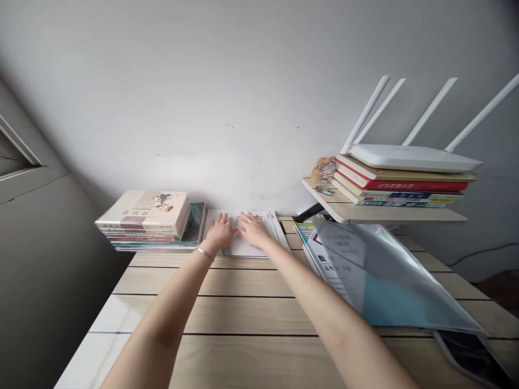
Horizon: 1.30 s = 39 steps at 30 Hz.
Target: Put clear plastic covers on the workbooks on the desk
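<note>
Both of my hands lie palm down on a white-covered book that rests flat on the table against the wall. My left hand has its fingers stretched out over the book's left part, with a bracelet at the wrist. Beside it, my right hand is also flat, fingers spread, partly covering the printed cover. The two thumbs are close together. Just left of the book stands a stack of books, with a cream-coloured one on top.
At right, a small raised shelf bears stacked books, a white router with upright antennas and small figurines. Under it lie papers and a clear folder. A phone lies near the front right of the slatted table.
</note>
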Each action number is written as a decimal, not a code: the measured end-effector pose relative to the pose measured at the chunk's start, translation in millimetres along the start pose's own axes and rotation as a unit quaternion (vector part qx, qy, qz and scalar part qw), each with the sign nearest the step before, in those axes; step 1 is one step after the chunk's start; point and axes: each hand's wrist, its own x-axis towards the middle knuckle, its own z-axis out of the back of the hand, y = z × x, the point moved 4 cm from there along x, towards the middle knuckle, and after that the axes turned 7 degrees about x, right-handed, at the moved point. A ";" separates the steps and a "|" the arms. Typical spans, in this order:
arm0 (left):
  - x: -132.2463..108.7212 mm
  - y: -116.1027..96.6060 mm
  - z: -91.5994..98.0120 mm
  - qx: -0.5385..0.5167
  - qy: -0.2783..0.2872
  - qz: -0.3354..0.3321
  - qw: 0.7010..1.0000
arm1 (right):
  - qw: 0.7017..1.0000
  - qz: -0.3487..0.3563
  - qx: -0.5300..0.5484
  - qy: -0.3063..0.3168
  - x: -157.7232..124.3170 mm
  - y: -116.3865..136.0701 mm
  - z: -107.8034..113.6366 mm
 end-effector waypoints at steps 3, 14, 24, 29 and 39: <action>22.7 15.5 -15.5 -0.001 0.034 0.027 0.999 | 0.999 0.001 0.008 0.038 12.0 6.3 -10.1; 29.4 26.5 -28.9 0.019 0.010 0.123 0.992 | 0.990 -0.142 0.007 0.011 -1.7 -87.7 22.2; -69.9 -5.7 -24.2 0.005 -0.044 -0.106 0.993 | 1.000 0.022 0.002 -0.013 -85.2 -9.7 -6.1; -87.3 11.5 -26.2 0.012 -0.002 -0.091 0.996 | 1.000 -0.018 -0.009 -0.019 -119.4 -40.8 -9.6; -140.1 23.4 -2.6 -0.025 -0.152 0.138 0.978 | 0.973 -0.095 0.068 -0.199 -146.3 -90.7 1.9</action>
